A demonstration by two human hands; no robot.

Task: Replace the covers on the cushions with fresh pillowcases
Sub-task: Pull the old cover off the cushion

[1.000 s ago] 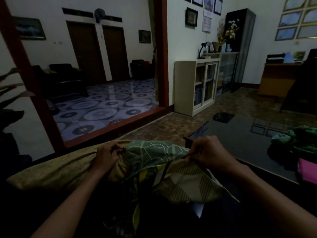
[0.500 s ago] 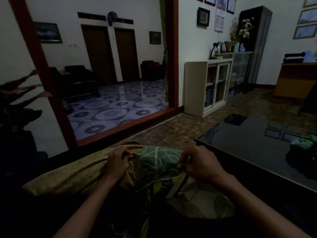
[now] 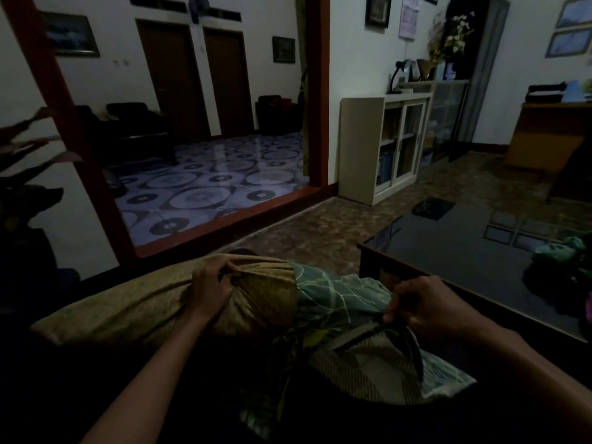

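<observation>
Both hands farther apart — pillowcase [image 3: 333,299] lower.

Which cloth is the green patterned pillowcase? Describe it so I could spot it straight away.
Start at the long tan cushion lying across the person's lap in the foreground. At its right end, the green pillowcase bunches between the left hand and right hand. Unlike the plain tan fabric, it carries pale leaf-like lines.

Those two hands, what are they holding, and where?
Left hand pinches the gold cushion by bunched fabric; right hand grips the green patterned pillowcase at its edge.
</observation>
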